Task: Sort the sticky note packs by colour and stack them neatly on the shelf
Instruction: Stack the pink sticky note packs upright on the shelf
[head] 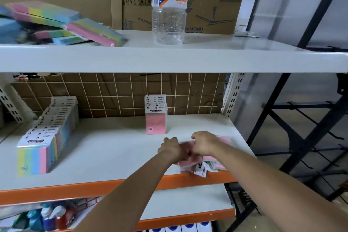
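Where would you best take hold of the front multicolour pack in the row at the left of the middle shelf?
Take the front multicolour pack by its two side faces, coming from the front and above. It stands upright at the row's front end, so its front is free, while the next pack sits against its back. The white header card looks too flimsy.
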Tool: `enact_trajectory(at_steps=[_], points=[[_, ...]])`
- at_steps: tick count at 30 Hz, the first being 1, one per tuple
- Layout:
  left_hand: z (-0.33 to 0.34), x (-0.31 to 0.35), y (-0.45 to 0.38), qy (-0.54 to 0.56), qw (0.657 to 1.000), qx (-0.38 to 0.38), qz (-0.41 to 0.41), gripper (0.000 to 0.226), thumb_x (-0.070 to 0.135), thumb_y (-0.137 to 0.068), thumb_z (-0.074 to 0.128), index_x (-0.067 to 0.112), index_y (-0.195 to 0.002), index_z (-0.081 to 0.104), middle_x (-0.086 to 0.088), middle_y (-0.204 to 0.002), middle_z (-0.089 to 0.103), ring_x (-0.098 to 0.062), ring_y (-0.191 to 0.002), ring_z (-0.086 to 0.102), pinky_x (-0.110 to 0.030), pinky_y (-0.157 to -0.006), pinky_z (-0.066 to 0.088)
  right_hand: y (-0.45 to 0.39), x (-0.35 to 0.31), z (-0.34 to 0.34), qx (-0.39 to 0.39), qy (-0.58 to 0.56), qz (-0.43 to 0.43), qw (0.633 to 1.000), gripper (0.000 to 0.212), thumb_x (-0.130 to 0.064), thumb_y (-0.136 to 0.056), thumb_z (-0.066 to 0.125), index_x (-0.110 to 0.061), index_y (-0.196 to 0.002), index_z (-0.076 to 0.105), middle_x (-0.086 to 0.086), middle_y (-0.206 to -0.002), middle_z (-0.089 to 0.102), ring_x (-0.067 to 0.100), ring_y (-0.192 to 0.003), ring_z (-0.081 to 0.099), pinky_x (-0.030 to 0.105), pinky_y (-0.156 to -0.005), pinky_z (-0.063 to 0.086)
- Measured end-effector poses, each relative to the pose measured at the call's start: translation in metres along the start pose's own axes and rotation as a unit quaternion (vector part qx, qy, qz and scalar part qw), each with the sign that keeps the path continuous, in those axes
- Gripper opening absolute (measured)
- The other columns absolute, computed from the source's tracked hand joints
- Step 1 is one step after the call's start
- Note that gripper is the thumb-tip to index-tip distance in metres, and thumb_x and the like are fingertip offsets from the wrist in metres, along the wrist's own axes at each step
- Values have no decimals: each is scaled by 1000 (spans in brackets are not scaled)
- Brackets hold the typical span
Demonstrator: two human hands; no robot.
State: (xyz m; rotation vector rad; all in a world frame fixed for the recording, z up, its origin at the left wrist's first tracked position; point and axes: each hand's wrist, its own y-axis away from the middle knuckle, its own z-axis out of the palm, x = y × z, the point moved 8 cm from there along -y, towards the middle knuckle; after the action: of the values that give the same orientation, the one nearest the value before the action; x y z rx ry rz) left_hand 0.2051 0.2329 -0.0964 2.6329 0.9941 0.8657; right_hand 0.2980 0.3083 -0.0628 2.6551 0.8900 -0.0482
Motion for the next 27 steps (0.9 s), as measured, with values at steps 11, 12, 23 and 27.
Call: enact_trajectory(at_steps=[11,12,23,27], points=[[-9,-15,3,354,933,-64,-7,21,4,-82,56,1,-103,55,-19,-94,59,-33,-81,62,-41,-73,58,2,-3,-14,16,-109,-5,994,45,-31,-87,56,-26,-131,55,-1,-142,47,21,-125,47,28,-99,42],[-12,-16,2,356,933,-57,-3,19,2,-83,54,2,-102,55,-18,-89,57,-30,-75,60,-36,-66,58,1,-4,-14,20,-115,-2,993,41,-30,-89,54,-24,-130,56,0,-141,48,21,-125,48,28,-98,42],[-37,-27,-1,515,857,-1,14,31,-3,-86,48,11,-114,54,-13,-99,56,-24,-85,53,-26,-58,50,-9,6,-16,38,-252,111,961,30,-28,-94,49,-3,-83,63,17,-80,71,28,-74,69,30,-74,57],[-36,-31,1,509,861,4,3,26,-5,-86,46,11,-106,47,-9,-87,53,-21,-78,52,-27,-60,50,-10,2,-5,21,-376,119,919,20,-20,-93,54,-2,-96,61,17,-94,70,29,-73,70,34,-74,58]])
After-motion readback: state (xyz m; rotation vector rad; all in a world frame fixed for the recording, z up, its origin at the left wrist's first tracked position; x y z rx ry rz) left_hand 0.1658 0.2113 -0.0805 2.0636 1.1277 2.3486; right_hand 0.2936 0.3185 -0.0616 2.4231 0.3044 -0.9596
